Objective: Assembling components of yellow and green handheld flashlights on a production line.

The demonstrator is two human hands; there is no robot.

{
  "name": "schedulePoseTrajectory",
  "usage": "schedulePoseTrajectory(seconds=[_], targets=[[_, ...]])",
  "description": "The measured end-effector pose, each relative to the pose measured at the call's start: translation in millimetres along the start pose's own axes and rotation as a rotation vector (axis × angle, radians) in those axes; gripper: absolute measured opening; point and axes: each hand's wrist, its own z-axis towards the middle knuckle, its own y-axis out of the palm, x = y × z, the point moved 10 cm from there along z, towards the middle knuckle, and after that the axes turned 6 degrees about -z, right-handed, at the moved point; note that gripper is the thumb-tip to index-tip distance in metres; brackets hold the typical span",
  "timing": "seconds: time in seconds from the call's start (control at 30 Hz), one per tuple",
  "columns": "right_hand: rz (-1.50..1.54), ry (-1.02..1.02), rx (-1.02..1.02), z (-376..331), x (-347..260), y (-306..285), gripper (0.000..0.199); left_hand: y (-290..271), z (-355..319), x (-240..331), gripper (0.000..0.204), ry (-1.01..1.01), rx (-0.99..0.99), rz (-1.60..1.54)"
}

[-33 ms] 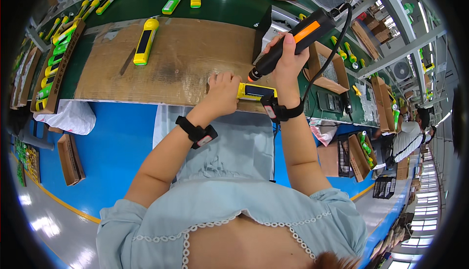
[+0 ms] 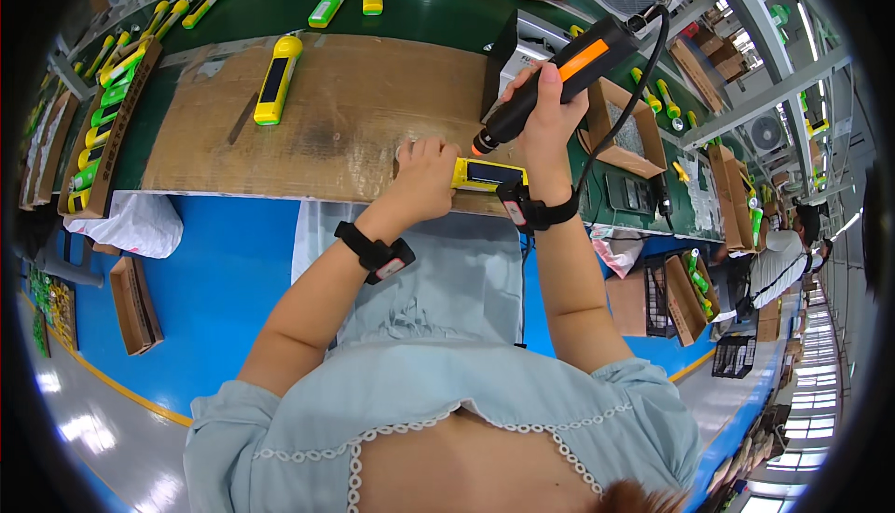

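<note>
Yellow torch: a yellow torch [image 2: 488,175] with a dark panel lies flat at the near edge of the cardboard sheet [image 2: 354,112], pinned there so it cannot slide.
Left hand: the left hand [image 2: 424,173] is clamped down on the torch's left end, fingers curled over it, holding it steady for the tool.
Right hand: the right hand [image 2: 545,108] is wrapped tight round a black and orange electric screwdriver [image 2: 559,75], tilted, tip down and meeting the torch just right of the left hand.
Cable: a black cable [image 2: 643,84] loops off the screwdriver's top end, hanging clear of the work.
Wrists: both carry black wristbands [image 2: 376,254].
Further out on the sheet: another yellow torch [image 2: 278,78] rests well to the left of the held one, apart from both hands.
Beyond the sheet: green and yellow torches [image 2: 333,0] sit on a green belt [image 2: 438,10] behind it.
Left of the sheet: a tray [image 2: 103,131] packed with torches stands along its edge.
</note>
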Motion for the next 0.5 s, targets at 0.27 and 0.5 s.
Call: schedulePoseTrajectory(seconds=[0.27,0.5], targets=[[-0.052,0.059,-0.041,-3.1,25.4,6.0,0.019,1.4,6.3,-3.1,0.056,0.003,-0.011,-0.012],[0.054,0.099,-0.114,-3.9,34.7,14.0,0.019,4.6,6.9,-5.0,0.057,0.009,-0.016,-0.026]])
